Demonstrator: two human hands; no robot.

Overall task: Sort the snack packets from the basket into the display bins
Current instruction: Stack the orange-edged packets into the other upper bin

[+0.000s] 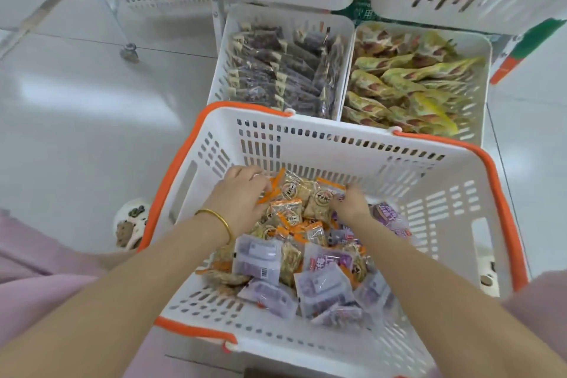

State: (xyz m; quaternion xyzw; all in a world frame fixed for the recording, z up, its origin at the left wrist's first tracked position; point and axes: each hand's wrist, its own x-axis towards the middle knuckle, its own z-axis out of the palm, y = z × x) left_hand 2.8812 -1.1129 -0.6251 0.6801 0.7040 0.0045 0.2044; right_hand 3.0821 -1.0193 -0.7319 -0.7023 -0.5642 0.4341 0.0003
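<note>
In the basket (337, 135), at 12 o'clock of the pile: orange packets (302, 195) in a loose heap. Purple packets (322, 288) fill the 6 o'clock side.

Left hand (237, 199) is at 9 o'clock of the orange heap, fingers curled down into it and gripping a few. Right hand (352, 204) is at 3 o'clock of the same heap, blurred; can't tell if it's clamped or just pressing. Reads as a 2-hand scoop.

Handling call: packets look light, film-wrapped and slick, contents probably crumbly. Don't squeeze the middles; cup from both sides or pinch the crimped end seals. A big handful will likely shed a few.

2 bins beyond the basket: dark bin (221, 70) at 12, yellow bin (481, 95) at 1, both well stocked. Neither matches orange or purple, so the target bin is unclear.
</note>
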